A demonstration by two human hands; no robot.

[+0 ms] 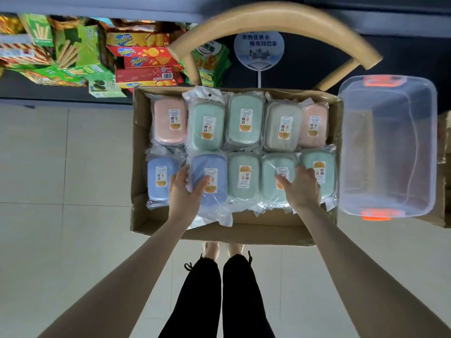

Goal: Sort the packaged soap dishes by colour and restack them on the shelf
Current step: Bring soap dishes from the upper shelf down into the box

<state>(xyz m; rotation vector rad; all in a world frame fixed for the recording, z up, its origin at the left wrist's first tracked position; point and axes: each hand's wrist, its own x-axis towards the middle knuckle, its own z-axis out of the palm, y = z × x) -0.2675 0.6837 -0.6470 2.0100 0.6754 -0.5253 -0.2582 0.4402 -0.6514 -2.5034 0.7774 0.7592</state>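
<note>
Sorting seems barely begun: in the cardboard box (139, 152) colours lie mixed, left hand (186, 192) gripping a blue dish (210, 164), right hand (303, 189) a green dish (271, 167).

An open brown cardboard box (141, 147) is filled with ten plastic-wrapped oval soap dishes, laid flat in two touching rows of five. In the far row, from left to right, are found a far-left pink dish (168, 120), a far green dish (206, 128), a second far green dish (245, 118), a grey-green dish (283, 128) and a far-right pink dish (314, 125). In the near row are found a near-left blue dish (158, 179), a second blue dish (212, 164), a middle green dish (242, 179), a fourth green dish (271, 167) and a near-right green dish (323, 167). What bears the box is hidden; a pale tiled floor (61, 154) is seen below.
</note>
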